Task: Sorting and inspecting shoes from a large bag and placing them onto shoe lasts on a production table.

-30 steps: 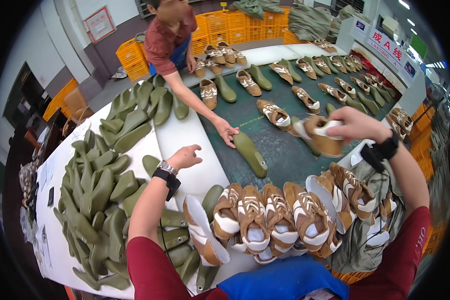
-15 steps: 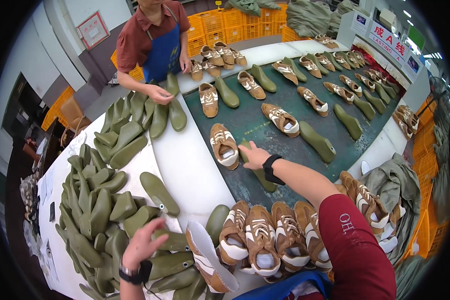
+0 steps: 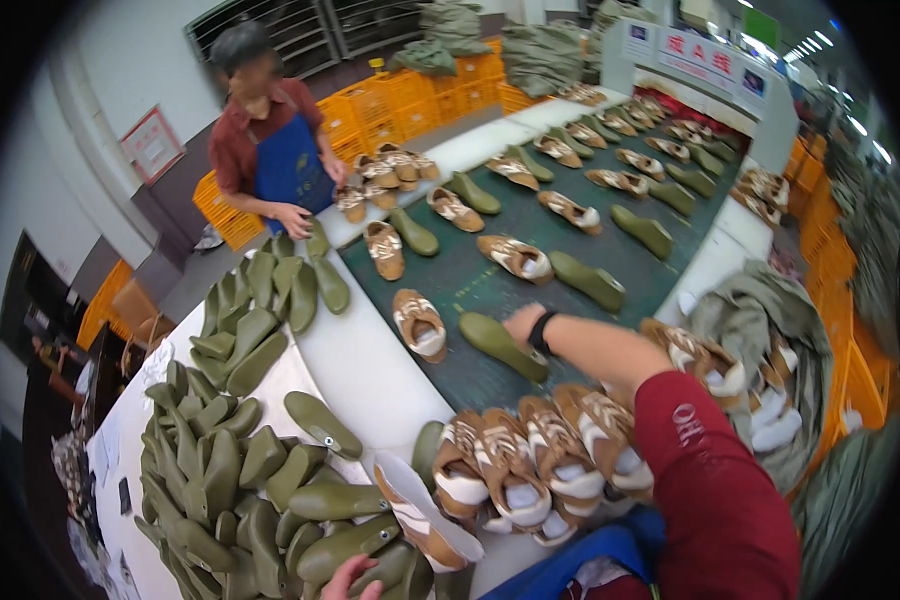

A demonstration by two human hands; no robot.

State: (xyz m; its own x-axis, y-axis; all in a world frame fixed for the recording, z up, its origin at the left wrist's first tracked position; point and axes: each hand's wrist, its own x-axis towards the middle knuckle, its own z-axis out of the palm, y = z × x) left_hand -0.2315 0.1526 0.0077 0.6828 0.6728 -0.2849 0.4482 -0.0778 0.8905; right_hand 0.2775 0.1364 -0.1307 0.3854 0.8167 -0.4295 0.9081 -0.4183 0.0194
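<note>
My right hand point(image 3: 524, 324) is at the right side of a green shoe last point(image 3: 494, 343) lying on the dark green belt. Its fingers are blurred and partly hidden, so any grip does not show. At the lower edge my left hand point(image 3: 350, 580) shows only in part, fingers apart, over the heap of green shoe lasts point(image 3: 210, 470). Close to it a brown and white shoe point(image 3: 425, 515) lies on its side. A row of laced brown shoes point(image 3: 510, 460) stands between my arms. Left of the last on the belt sits a single brown shoe point(image 3: 419, 325).
Shoes and lasts lie in rows along the belt point(image 3: 450, 275). Across the table a co-worker point(image 3: 288, 150) in a blue apron has one hand at the far lasts. Grey-green cloth point(image 3: 760, 320) and shoes lie at the right; orange crates point(image 3: 375, 115) stand behind.
My right hand has moved from the last's far end to its right side. My left hand has dropped toward the lower edge. The whole view has shifted, and the co-worker stands more upright.
</note>
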